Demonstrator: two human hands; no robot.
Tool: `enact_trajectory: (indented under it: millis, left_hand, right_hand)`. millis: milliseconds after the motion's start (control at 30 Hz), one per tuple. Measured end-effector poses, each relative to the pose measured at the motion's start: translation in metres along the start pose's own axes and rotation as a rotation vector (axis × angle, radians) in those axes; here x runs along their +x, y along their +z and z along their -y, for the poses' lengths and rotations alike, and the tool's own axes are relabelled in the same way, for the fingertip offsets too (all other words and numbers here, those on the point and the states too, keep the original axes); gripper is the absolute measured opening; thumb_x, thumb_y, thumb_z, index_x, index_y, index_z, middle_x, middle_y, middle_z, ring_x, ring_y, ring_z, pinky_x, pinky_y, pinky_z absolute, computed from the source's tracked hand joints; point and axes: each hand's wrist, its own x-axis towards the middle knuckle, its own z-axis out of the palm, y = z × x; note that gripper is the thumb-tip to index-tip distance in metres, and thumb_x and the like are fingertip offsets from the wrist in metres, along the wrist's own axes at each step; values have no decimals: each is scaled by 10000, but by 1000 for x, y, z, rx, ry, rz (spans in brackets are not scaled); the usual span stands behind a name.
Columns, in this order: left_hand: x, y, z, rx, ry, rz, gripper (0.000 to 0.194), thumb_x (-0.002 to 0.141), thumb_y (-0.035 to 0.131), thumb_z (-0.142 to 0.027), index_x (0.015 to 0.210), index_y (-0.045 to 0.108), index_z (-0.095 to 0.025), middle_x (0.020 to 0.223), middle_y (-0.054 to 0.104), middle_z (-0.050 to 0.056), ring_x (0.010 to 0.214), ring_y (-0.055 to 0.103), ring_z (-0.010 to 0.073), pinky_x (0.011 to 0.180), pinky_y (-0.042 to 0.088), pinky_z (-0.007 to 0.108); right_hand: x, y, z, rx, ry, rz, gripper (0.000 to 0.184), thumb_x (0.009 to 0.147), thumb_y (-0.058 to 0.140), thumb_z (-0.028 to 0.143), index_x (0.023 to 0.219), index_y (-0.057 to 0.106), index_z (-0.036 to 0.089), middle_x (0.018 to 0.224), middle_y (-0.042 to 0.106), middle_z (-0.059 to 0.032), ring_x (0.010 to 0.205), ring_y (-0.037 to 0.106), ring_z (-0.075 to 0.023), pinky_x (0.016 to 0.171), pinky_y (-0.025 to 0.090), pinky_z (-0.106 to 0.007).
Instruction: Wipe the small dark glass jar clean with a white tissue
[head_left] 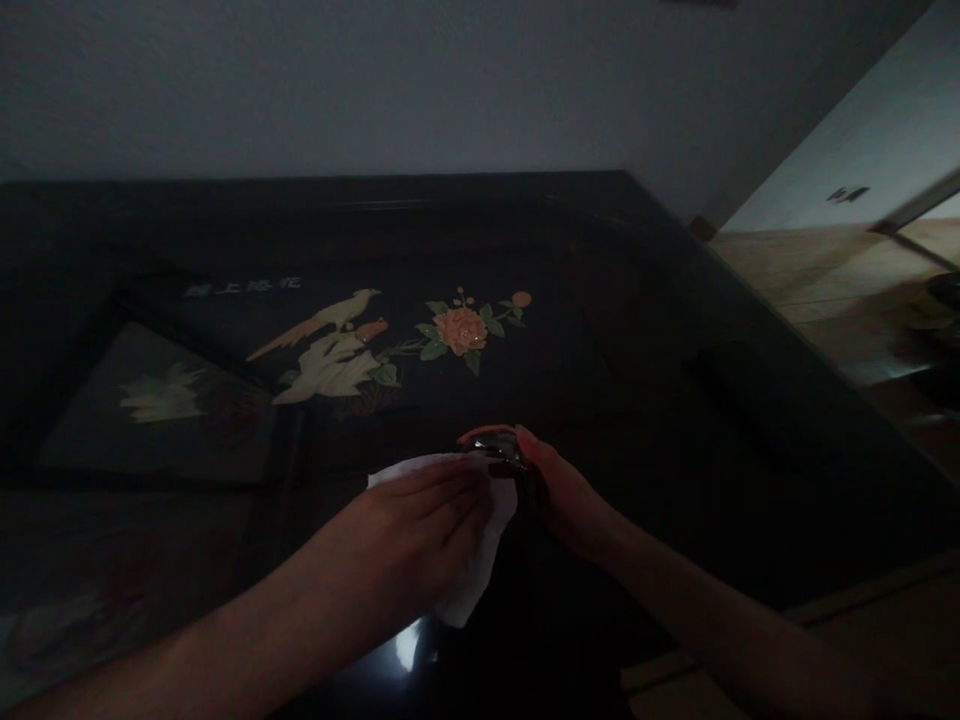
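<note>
My left hand [420, 520] is closed on a white cloth [472, 575], pressing it against a small dark glossy object [501, 452] with a reddish rim. My right hand [562, 490] grips that object from the right, fingers curled round it. Both hands hover over a black lacquered cabinet top [637, 330] inlaid with a pale bird [334, 345] and an orange flower [460, 329]. The scene is very dim, and what the small object is cannot be made out.
A second inlaid panel [161, 400] lies at the left of the cabinet. A plain wall [375, 80] rises behind. At the right the cabinet edge drops to a wooden floor [825, 280] and a doorway. A dark flat shape [750, 390] rests at right.
</note>
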Motion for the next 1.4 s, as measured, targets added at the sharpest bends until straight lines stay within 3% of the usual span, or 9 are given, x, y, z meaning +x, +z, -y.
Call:
enact_trajectory:
  millis: [167,300,400,467,600,733,867,1233,1400]
  left_hand:
    - [4,11,-17,-80,-117,-119,300,892,412,-54,1107,617,-92,1098,728,84,1079,652,166,1022,468,281]
    - [5,2,-26,-467,-374,-27,365,837,545,-165,1200,559,-132,1161,702,88,1019,681,193,868,562,258]
    - [4,-3,-31,-799,-577,65,355,817,566,-171,1167,560,-229,962,753,-15,747,716,136,654,579,176]
    - [3,-1,-31,-834,-616,71,349,829,540,-150,1164,554,-247,913,750,-39,701,707,123,644,575,170]
    - [0,10,-26,-516,-393,28,433,852,485,-111,1283,485,-152,1239,659,89,1052,662,176,929,534,283]
    - [1,16,-18,-103,-103,-56,351,852,424,-31,1166,575,-77,1161,700,104,1130,624,189,1025,466,303]
    - [0,19,-17,144,-128,-58,340,879,387,-45,1130,615,-62,1171,696,110,1117,630,205,1045,437,342]
    - [0,19,-22,228,-127,36,352,858,378,-36,1122,611,-34,1192,676,155,1098,634,210,1063,387,353]
    - [3,15,-24,29,-104,22,342,837,451,-55,1152,582,-59,1135,701,129,1100,634,212,1040,436,323]
  right_hand:
    - [1,-3,-5,-123,-115,-9,444,853,524,591,1063,653,221,936,669,-25,852,606,-158,777,462,-284]
    - [0,-1,-5,-145,-137,21,438,864,513,579,1101,629,229,904,677,-20,805,617,-147,727,466,-262]
    - [0,0,-4,-121,-140,14,417,874,511,551,1100,622,220,888,682,-19,760,617,-134,689,462,-245]
    - [0,1,-4,-87,-147,-5,399,876,515,535,1104,613,222,884,676,-15,749,616,-130,687,463,-243]
    - [0,-2,-4,-138,-160,-18,404,882,503,538,1113,612,226,920,669,-24,799,618,-147,736,471,-267]
    - [1,-5,-3,-180,-171,-18,404,891,473,548,1063,640,224,952,664,-33,858,604,-168,834,464,-319]
    - [1,-7,0,-203,-135,-24,418,879,483,567,1024,657,216,989,663,-46,897,595,-185,877,452,-344]
    - [0,-5,-1,-202,-124,-27,432,872,492,580,1040,661,220,995,672,-41,897,605,-177,860,465,-328]
    - [-1,-2,-1,-224,-136,-36,416,883,490,558,1062,645,216,931,668,-29,848,611,-168,816,465,-310]
